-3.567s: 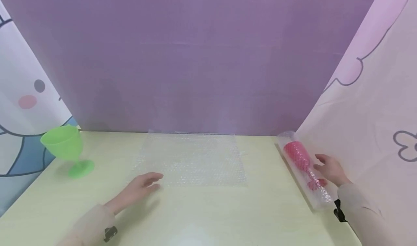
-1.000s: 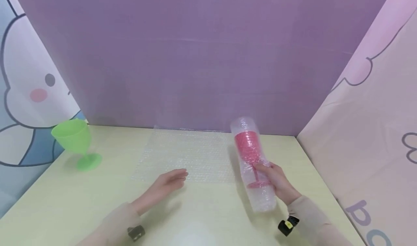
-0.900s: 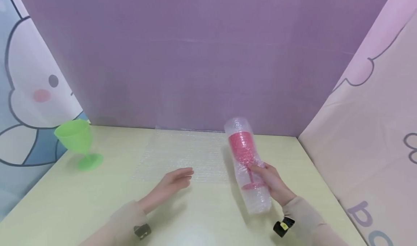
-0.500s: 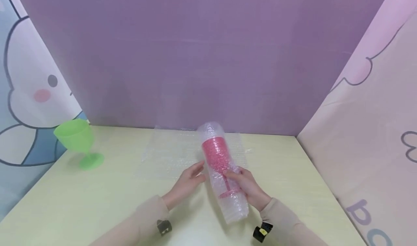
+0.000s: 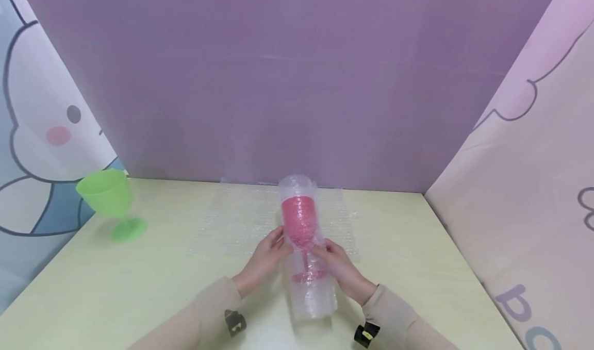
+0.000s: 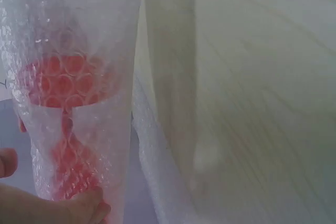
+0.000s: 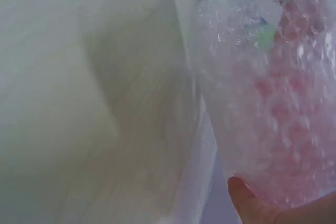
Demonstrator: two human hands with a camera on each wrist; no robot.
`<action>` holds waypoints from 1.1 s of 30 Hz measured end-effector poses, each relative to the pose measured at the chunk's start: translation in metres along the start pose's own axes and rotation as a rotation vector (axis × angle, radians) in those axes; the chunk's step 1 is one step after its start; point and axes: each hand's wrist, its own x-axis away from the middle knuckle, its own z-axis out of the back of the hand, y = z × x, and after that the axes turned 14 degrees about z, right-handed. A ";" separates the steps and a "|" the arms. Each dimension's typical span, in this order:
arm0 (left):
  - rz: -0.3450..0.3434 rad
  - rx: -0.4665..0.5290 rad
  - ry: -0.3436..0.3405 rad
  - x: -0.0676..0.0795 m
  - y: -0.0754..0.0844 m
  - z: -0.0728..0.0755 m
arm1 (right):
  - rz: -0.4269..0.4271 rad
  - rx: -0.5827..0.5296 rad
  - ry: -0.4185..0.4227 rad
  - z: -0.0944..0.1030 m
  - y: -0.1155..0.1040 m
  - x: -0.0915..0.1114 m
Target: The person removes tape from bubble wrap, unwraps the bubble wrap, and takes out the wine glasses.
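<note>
Pink goblet [image 5: 299, 218] farther left, hazy under wrap [image 5: 312, 301]

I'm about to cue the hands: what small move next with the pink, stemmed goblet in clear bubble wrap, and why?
Probably turn the pink, stemmed goblet slightly to seek a lengthwise edge on its clear bubble wrap: the left hand and right hand hold it from either side, and I can't make out such an edge.

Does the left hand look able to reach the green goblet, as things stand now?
Probably yes: I see nothing standing between the left hand and the green goblet. However, that hand grips the wrapped pink goblet, so it would likely have to let go first.
</note>
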 end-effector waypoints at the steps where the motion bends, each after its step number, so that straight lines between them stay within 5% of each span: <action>1: 0.013 -0.004 0.006 0.001 0.000 0.000 | 0.015 0.004 -0.025 -0.001 -0.001 0.001; 10: 0.126 0.047 0.006 -0.002 -0.005 0.003 | 0.089 0.017 -0.170 -0.005 -0.009 0.008; 17: 0.164 0.024 -0.040 -0.001 -0.007 0.004 | 0.083 0.032 -0.130 -0.013 -0.007 0.009; 25: 0.239 -0.045 -0.008 -0.004 -0.011 0.003 | 0.085 0.052 -0.131 -0.020 -0.001 0.007; 33: 0.237 -0.026 -0.055 -0.007 -0.019 0.004 | 0.053 0.070 -0.104 -0.024 0.002 0.008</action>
